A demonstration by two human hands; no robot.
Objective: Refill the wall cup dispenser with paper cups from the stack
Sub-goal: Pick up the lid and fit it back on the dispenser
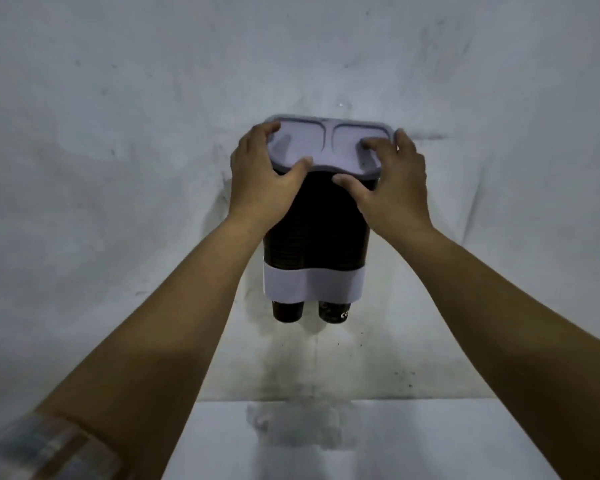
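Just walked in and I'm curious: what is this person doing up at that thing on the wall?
A person has both hands on the grey lid of a wall cup dispenser. The left hand grips the lid's left end; the right hand holds its right end. The dispenser looks full of dark paper cups, with two cups poking out below.

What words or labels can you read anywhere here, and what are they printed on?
"CO": white letters on the right cup poking out under the dispenser; the rest of the word is cut off.
Left cup: no print visible.
Lid and white band: no text.
Patterned sleeve: too blurred to read.
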